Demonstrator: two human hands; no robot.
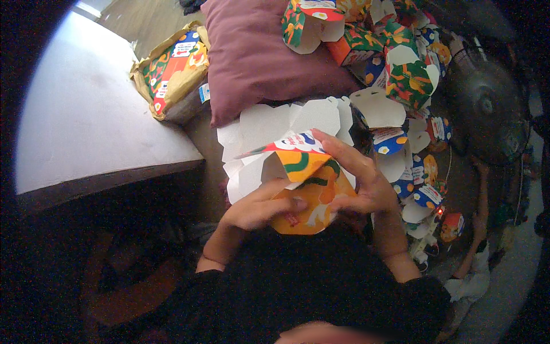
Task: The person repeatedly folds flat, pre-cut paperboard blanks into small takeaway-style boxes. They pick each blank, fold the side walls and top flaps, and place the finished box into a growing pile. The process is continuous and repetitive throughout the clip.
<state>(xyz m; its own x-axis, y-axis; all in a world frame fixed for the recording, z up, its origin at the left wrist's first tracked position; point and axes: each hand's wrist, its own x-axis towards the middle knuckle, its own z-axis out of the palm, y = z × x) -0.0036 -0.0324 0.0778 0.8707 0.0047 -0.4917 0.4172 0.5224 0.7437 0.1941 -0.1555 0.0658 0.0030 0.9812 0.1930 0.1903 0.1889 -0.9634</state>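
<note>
Left hand and right hand both grasping 1 part-folded carton; likely folding step, next move probably calls for tucking upper flap.

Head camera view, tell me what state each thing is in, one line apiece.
Orange patterned cardboard carton: partly folded, held in both hands.
Left hand: thumb on the carton's orange panel.
Right hand: gripping the carton's right side.
White-faced cardboard blanks: unfolded, flat.
Brown paper wrapper: open, patterned cardboard showing inside.
Mauve fabric cushion: lying flat.
Multicoloured cardboard cartons at right: folded into shape, several flaps open.
Small red light: lit.
</note>
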